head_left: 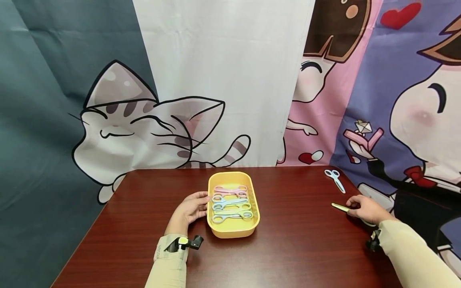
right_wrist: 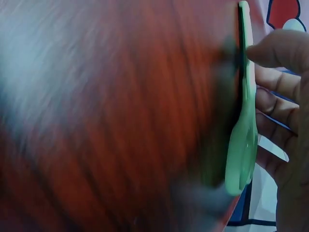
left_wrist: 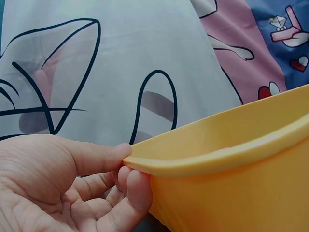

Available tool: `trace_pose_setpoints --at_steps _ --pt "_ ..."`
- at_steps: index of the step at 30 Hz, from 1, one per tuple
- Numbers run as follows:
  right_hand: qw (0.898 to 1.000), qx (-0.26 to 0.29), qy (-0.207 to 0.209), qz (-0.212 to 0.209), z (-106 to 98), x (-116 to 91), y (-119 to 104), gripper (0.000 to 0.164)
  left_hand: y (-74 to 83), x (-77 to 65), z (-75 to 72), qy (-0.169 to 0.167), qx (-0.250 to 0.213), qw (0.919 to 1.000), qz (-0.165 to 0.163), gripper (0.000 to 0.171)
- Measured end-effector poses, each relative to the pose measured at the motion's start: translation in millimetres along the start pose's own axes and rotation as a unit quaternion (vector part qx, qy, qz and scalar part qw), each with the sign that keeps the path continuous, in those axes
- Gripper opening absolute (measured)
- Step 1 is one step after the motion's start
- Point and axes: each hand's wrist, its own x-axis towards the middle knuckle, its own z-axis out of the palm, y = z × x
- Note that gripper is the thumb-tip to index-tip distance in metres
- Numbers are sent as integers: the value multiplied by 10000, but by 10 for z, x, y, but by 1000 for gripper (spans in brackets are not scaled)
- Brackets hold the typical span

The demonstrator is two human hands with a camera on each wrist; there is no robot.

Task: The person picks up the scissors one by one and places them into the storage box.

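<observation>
My left hand (head_left: 192,207) holds the left side of a yellow plastic tray (head_left: 232,235). In the left wrist view its thumb lies over the tray's rim (left_wrist: 203,166), with curled fingers below. Inside the tray lie several small scissors: pink scissors (head_left: 230,191) at the far end, then blue scissors (head_left: 232,202) and green scissors (head_left: 246,207) nearer. At the table's right side my right hand (head_left: 371,209) pinches another pair of green scissors (right_wrist: 247,116) between thumb and fingers, blades pointing left in the head view. The hand partly covers their middle there.
Light blue scissors (head_left: 335,180) lie at the far right corner of the dark red wooden table (head_left: 288,240), beyond my right hand. A printed cartoon curtain (head_left: 230,80) hangs right behind the table's back edge and along its right side.
</observation>
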Motion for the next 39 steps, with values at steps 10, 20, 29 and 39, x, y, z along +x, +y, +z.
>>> trace_pose_setpoints --at_steps 10,20,29,39 --pt "9998 -19 -77 186 31 -50 -16 18 11 -1 -5 -3 53 10000 -22 40" --pt "9974 162 130 -695 45 382 -553 20 9 -3 -1 -34 11 10000 -7 39" --pt "9711 106 -40 -2383 205 1052 -1933 23 8 5 5 32 22 10000 3 37" --pt "9327 -586 -127 -3558 469 1140 -3252 21 20 -13 6 40 -16 10000 -9 37"
